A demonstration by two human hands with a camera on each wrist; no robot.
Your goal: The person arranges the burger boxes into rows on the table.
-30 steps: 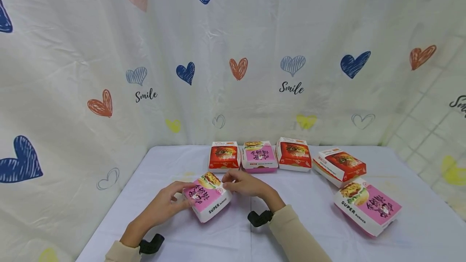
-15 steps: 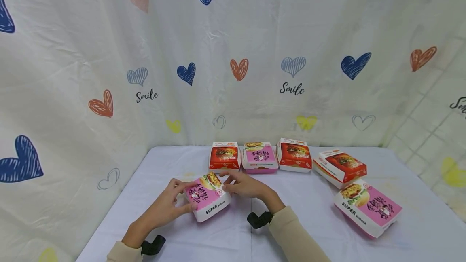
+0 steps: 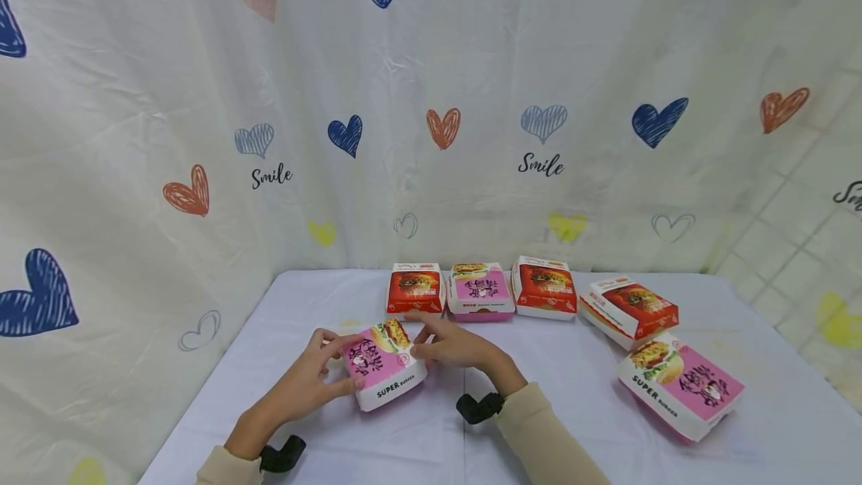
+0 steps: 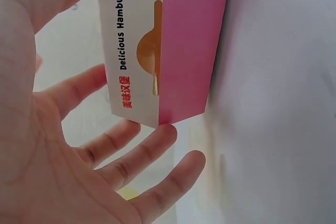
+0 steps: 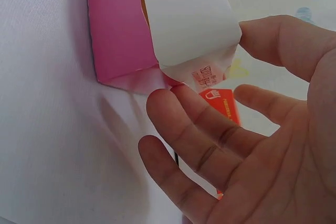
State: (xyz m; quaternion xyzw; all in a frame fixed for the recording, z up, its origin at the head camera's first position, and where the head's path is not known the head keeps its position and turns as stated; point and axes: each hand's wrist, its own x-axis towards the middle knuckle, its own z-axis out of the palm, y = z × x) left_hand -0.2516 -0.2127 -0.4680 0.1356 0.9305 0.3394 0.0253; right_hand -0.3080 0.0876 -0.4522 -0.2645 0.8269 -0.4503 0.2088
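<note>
A pink and white burger box, printed SUPER BURGER, sits on the table at an angle between the two hands. The left hand holds its left end, thumb at the near side and fingertips along the far edge. At the opposite end, the right hand grips the box with its thumb at a lid corner; its index finger stretches out past it. In the left wrist view, the box's side panel with an orange tab slot faces the palm. The right wrist view shows a gap between lid and pink base.
At the back stand a red burger box, a pink one and another red one in a row. To the right, a red box and a pink box lie askew. A heart-print curtain hangs behind the table.
The box has turned slightly, its printed front facing more toward the near edge. The left thumb has shifted along its near side. The right index finger has lifted and straightened.
</note>
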